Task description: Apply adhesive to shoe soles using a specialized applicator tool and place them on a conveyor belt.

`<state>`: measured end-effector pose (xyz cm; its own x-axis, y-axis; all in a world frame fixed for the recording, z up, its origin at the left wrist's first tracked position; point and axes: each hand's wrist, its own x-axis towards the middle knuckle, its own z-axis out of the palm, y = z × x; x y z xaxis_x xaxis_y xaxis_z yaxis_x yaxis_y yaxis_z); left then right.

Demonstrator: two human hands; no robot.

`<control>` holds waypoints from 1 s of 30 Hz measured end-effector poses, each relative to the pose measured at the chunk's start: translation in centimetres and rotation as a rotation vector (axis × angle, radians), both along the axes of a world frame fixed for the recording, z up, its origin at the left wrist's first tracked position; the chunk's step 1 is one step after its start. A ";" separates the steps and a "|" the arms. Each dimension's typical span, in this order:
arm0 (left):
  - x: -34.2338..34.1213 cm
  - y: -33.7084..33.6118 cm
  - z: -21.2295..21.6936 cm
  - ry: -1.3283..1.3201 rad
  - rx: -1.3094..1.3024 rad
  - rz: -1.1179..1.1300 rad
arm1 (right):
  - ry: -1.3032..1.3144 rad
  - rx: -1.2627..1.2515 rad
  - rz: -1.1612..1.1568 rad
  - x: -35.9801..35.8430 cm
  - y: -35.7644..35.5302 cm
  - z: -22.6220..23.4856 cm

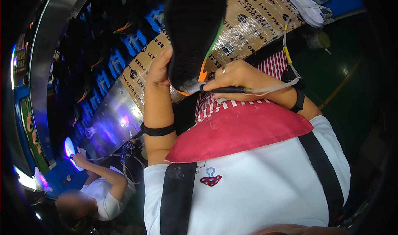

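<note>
Setting: factory line seen from the head view; cardboard-topped bench wrapped in clear film runs from centre left to upper right, dark conveyor with rows of dark shoes at upper left.
Shoe: black shoe held sole-up at top centre, long axis running nearly straight up the frame, heel end low, toe end cut by the top edge; green and orange trim along its right side.
Left hand: left hand closed around the left flank of the shoe near the heel, thumb and fingers wrapped, black wristband below.
Right hand: right hand curled shut on a thin black pen-like tool, ring on one finger, clear tube or cord trailing right.
Key relation: tool lies roughly level, tip pointing left, meeting the heel end of the shoe just right of the left hand; the right hand sits lower right of the shoe, the left hand lower left, both about equally near.
Apron: red apron over a white shirt, lower centre.
Other person: a co-worker at lower left, hand on a lit blue surface.
</note>
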<state>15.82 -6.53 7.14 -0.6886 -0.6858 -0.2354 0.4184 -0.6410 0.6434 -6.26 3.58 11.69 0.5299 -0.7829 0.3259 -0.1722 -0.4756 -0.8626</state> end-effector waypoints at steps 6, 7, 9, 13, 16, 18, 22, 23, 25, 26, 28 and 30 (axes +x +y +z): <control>-0.4 -0.4 1.0 -0.267 -0.072 -0.074 | -0.076 0.144 0.136 -0.4 -0.2 0.5; -0.9 -0.4 1.3 -0.312 -0.054 -0.097 | -0.064 0.083 0.036 -0.1 -0.4 0.1; -1.5 -0.6 2.1 -0.356 -0.036 -0.119 | -0.051 0.022 -0.063 0.1 -0.3 -0.5; -1.7 -1.1 2.4 -0.523 -0.197 -0.302 | 0.193 -0.100 0.070 -0.3 -0.3 -0.4; -1.5 -1.4 2.2 -0.612 -0.237 -0.417 | -0.029 0.025 0.181 -0.9 -0.5 -0.1; -1.9 -1.4 2.3 -0.612 -0.227 -0.428 | 0.004 0.031 0.096 -0.3 -0.3 0.0; -2.5 -1.5 3.1 -0.654 -0.262 -0.452 | 0.054 -0.002 0.057 -0.1 -0.2 -0.7; -2.2 -1.7 2.7 -0.697 -0.279 -0.475 | 0.136 -0.016 0.114 -0.4 -0.2 -0.9; -1.7 -1.7 2.2 -0.739 -0.296 -0.503 | 0.047 0.110 0.154 -0.7 -0.3 -0.5; -1.7 -1.6 2.1 -0.699 -0.274 -0.459 | -0.009 0.132 0.143 -0.8 -0.3 -0.6; -1.5 -1.6 1.8 -0.658 -0.252 -0.418 | -0.069 0.116 0.058 -0.5 -0.4 -0.7; -1.3 -1.7 1.6 -0.592 -0.114 -0.384 | -0.051 0.170 0.065 -0.6 -0.3 -1.0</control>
